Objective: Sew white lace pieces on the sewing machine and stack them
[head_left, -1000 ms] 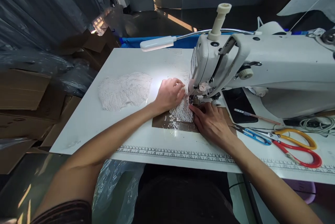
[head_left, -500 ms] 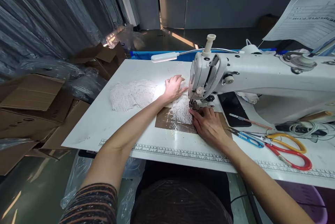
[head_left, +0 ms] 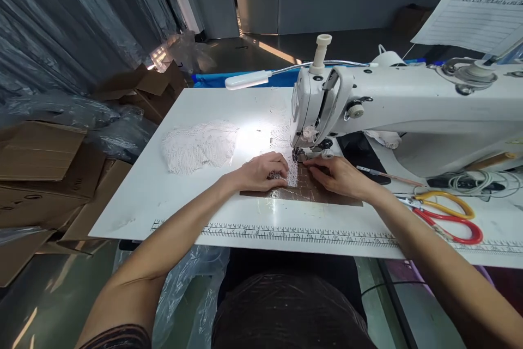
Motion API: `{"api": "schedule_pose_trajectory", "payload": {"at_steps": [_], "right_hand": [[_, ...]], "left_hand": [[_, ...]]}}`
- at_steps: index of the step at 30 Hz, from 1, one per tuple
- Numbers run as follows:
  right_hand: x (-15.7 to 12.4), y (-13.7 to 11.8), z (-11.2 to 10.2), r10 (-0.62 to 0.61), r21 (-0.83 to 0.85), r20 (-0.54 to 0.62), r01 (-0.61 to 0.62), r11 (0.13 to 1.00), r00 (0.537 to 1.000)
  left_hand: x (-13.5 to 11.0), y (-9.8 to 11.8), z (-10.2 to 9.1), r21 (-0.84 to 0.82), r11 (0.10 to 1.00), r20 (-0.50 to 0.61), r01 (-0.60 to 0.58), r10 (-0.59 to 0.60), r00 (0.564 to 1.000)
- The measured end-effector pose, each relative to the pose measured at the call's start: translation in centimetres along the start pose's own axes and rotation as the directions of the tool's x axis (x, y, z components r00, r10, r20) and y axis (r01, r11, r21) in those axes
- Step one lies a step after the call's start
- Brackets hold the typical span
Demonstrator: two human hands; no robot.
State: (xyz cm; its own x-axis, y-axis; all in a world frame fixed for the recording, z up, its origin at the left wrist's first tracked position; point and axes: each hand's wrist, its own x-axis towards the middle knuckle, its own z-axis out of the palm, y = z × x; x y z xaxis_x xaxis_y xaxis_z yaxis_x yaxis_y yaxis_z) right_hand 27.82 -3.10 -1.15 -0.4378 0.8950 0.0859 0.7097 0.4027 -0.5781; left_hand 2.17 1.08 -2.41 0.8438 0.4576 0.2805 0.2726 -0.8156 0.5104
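A white sewing machine point(head_left: 392, 104) stands on a white table point(head_left: 196, 196). A small piece of white lace point(head_left: 291, 175) lies under its presser foot point(head_left: 300, 154), over a brown taped patch point(head_left: 322, 194). My left hand point(head_left: 261, 172) rests on the lace's left part with fingers curled, pressing it down. My right hand point(head_left: 341, 175) lies to the right of the lace, its fingertips pinched at the lace's edge right below the presser foot.
A pile of white lace point(head_left: 200, 145) lies on the table's left part. Red and yellow scissors point(head_left: 445, 218), a pen point(head_left: 388, 176) and cables point(head_left: 478, 181) lie at the right. A lamp point(head_left: 247, 80) lights the table. Cardboard boxes point(head_left: 44, 164) stand at the left. A ruler strip point(head_left: 294, 234) runs along the front edge.
My left hand has moved from behind the needle back toward me, onto the lace in front of the presser foot. My right hand shifted right, fingertips at the foot. The lace piece looks smaller.
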Motion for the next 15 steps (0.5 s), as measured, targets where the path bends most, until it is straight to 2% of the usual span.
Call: {"api": "schedule_pose_trajectory", "payload": {"at_steps": [4, 9, 12, 15], "right_hand": [[0.0, -0.3, 0.6, 0.028, 0.062, -0.015, -0.027, 0.998, 0.999], [-0.4, -1.1, 2.6, -0.102, 0.088, -0.101, 0.112, 0.990, 0.990], [-0.3, -1.4, 3.4, -0.114, 0.079, -0.172, 0.129, 0.989, 0.978], [-0.1, -1.3, 3.7, -0.095, 0.133, -0.229, 0.128, 0.983, 0.969]], "left_hand": [[0.1, 0.2, 0.1, 0.007, 0.999, -0.020, 0.037, -0.036, 0.999], [0.1, 0.7, 0.6, 0.047, 0.998, -0.146, 0.037, -0.030, 0.989], [0.1, 0.6, 1.0, 0.094, 0.996, -0.223, 0.001, 0.020, 0.975], [0.1, 0.4, 1.5, 0.164, 0.985, -0.215, -0.047, 0.083, 0.973]]}}
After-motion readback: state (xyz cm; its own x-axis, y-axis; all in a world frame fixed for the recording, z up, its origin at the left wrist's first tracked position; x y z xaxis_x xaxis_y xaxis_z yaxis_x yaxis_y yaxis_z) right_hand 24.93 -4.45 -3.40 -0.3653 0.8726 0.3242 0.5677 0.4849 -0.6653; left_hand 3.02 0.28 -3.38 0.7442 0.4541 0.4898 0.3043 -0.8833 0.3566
